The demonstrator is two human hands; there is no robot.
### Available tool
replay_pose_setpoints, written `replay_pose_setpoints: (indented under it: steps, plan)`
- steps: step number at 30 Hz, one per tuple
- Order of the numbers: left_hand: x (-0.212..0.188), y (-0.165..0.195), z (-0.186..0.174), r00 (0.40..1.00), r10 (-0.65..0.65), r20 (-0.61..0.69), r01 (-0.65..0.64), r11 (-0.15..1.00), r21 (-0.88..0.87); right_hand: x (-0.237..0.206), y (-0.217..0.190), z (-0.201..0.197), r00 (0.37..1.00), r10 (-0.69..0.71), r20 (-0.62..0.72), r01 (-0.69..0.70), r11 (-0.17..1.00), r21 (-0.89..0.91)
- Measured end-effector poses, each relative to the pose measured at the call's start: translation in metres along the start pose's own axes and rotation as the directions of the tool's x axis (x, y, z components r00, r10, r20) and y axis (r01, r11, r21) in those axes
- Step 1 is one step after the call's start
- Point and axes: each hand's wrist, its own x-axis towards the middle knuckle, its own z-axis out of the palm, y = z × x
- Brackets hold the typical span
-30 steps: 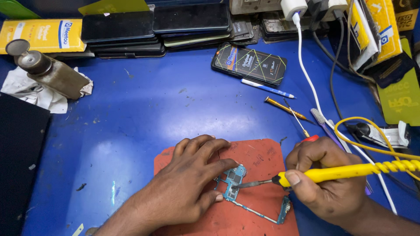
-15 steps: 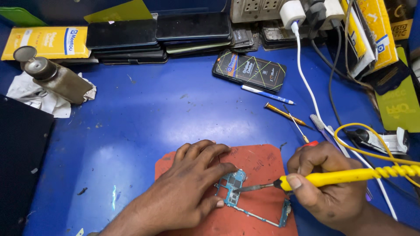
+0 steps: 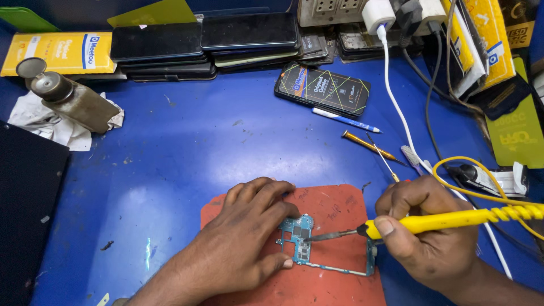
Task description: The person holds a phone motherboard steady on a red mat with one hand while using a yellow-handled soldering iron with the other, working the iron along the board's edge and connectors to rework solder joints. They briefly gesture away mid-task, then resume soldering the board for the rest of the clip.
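Note:
A small teal circuit board [image 3: 303, 238] lies on a red-orange work mat [image 3: 334, 207] near the front of a blue table. My left hand [image 3: 243, 238] rests flat on the mat with its fingers pressing the board's left part. A yellow soldering iron [image 3: 442, 221] is gripped by my right hand [image 3: 430, 232]. The iron's dark metal tip touches the board's middle. A yellow coiled cord runs from the iron off to the right.
A dark phone [image 3: 323, 88], a white-blue pen [image 3: 345, 120] and a yellow screwdriver [image 3: 368, 144] lie beyond the mat. Stacked phones [image 3: 204, 45] and a yellow box [image 3: 54, 52] line the back edge. A metal bottle [image 3: 68, 96] lies on white tissue at left. Cables [image 3: 396, 107] cross the right side.
Both hands stay in place on the board and the iron. The view has shifted slightly, nothing else has moved.

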Motion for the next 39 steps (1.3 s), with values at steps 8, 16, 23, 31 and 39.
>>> replay_pose_setpoints:
  steps: [8, 16, 23, 31, 39]
  plan:
    - [0.0037, 0.0047, -0.0045, 0.993, -0.11, 0.041, 0.109, 0.994, 0.021, 0.0012, 0.0003, -0.0001, 1.0, -0.019, 0.006, 0.019, 1.0, -0.009]
    - [0.0024, 0.0008, -0.0015, 0.997, -0.079, 0.018, 0.078, 0.996, 0.041, 0.0026, -0.0018, 0.0008, 0.999, -0.035, 0.007, 0.035, 0.999, -0.013]
    - [0.0039, 0.002, -0.0012, 0.992, -0.114, 0.051, 0.112, 0.993, 0.04, 0.003, -0.0038, 0.0, 1.0, -0.03, -0.005, 0.029, 0.998, -0.056]
    - [0.0037, 0.0047, -0.0028, 0.997, -0.063, 0.035, 0.061, 0.997, 0.056, 0.0009, -0.0011, 0.0019, 0.999, -0.037, -0.002, 0.037, 0.999, -0.029]
    - [0.0037, 0.0039, -0.002, 0.992, -0.11, 0.055, 0.107, 0.993, 0.054, 0.0021, -0.0019, 0.002, 0.999, -0.035, -0.02, 0.034, 0.998, -0.043]
